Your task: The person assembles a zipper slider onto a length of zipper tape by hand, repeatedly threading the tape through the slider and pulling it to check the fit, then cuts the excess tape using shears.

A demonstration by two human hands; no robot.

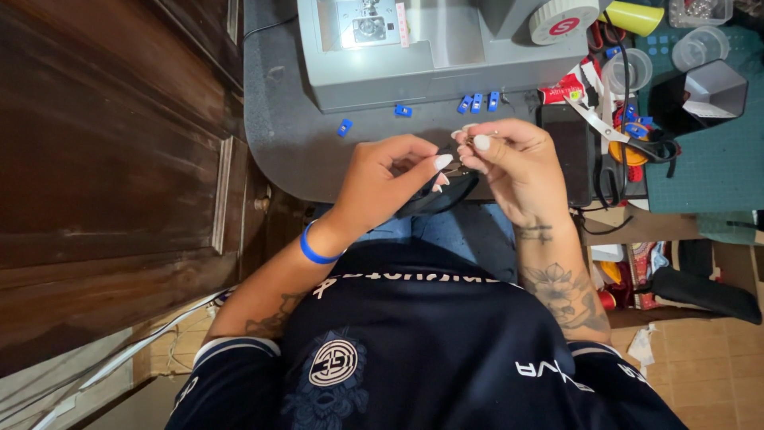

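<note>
Head view: both hands meet at the near edge of the grey table (286,151), in front of the sewing machine (430,48). Left hand (382,179) and right hand (513,159) pinch a small metal piece (460,169) between fingertips — dark fabric (434,199) hangs just beneath, blue clips (477,102) lie near.

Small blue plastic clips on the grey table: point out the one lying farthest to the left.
The small blue plastic clip lying alone, left of the other four, diagonally above the left hand.
</note>
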